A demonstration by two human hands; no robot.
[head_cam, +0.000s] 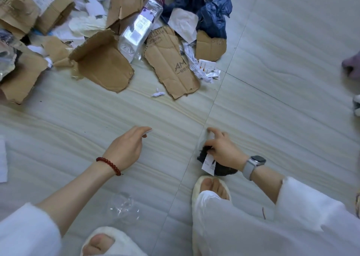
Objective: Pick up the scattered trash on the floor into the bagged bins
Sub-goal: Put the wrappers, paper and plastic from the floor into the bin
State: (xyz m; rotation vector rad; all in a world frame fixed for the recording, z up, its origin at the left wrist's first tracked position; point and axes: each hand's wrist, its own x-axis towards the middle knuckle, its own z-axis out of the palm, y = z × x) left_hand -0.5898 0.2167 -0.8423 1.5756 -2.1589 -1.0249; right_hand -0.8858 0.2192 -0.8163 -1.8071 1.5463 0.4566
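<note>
Grey tiled floor with trash heaped at the top: torn cardboard pieces, a clear plastic bottle, crumpled blue plastic bag, paper scraps. Right hand, low centre-right, grips a dark wad with a white paper tag just above a slippered foot. Left hand hovers relaxed over bare floor, holding nothing, well short of the heap. Clear plastic film lies below the left forearm. No bin visible.
</note>
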